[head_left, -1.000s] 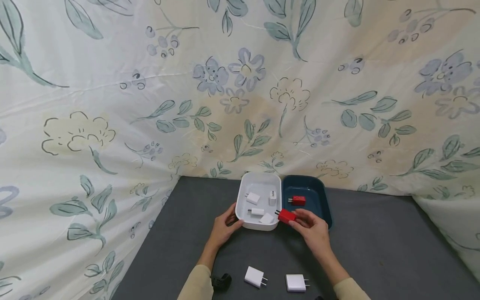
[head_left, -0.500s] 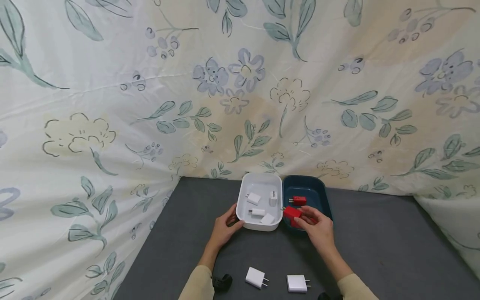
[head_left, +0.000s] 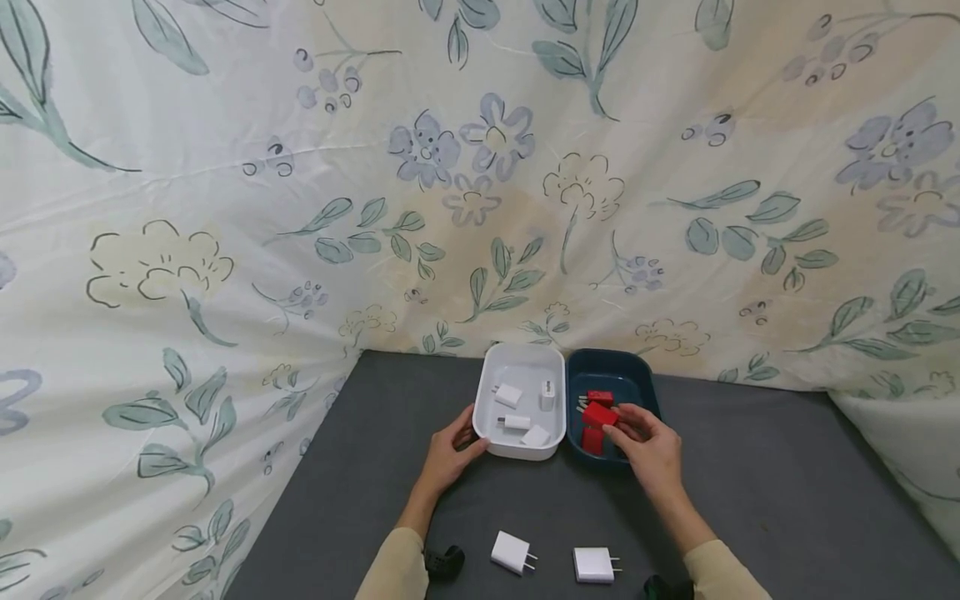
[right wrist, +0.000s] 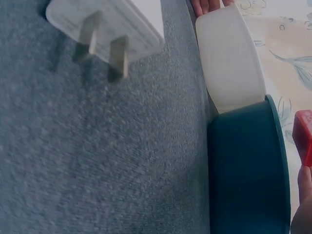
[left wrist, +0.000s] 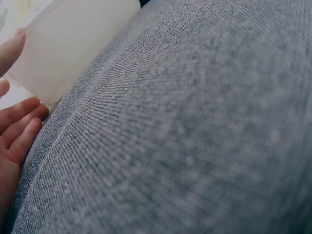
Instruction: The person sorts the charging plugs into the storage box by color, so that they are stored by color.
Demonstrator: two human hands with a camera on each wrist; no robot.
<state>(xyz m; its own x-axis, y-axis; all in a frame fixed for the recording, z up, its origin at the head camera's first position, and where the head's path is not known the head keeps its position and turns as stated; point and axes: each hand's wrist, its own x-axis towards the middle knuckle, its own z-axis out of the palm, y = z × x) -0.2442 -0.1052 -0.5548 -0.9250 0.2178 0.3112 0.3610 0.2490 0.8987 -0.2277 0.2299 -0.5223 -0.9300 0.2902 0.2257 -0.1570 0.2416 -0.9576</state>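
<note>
My right hand (head_left: 651, 446) pinches a red charger plug (head_left: 599, 415) over the dark blue bin (head_left: 628, 373), its prongs pointing left. In the right wrist view, the red charger plug (right wrist: 303, 136) shows above the bin's rim at the right edge. Below the held plug, two more red plugs lie in the blue bin, one at the back (head_left: 600, 396) and one nearer the front (head_left: 592, 441). My left hand (head_left: 448, 454) rests against the near left corner of the white bin (head_left: 517, 357), thumb on its front and fingers along its side. Several white charger plugs (head_left: 507, 395) lie inside that bin.
Two white charger plugs, one on the left (head_left: 512, 552) and one on the right (head_left: 594, 565), lie on the dark grey tabletop (head_left: 757, 483) between my forearms. The bins stand side by side before a floral cloth (head_left: 480, 275). A black wrist strap (head_left: 444, 563) shows at my left cuff.
My right hand has carried the red plug rightward from the white bin's edge to over the blue bin, uncovering the front red plug there. The left hand has stayed put.
</note>
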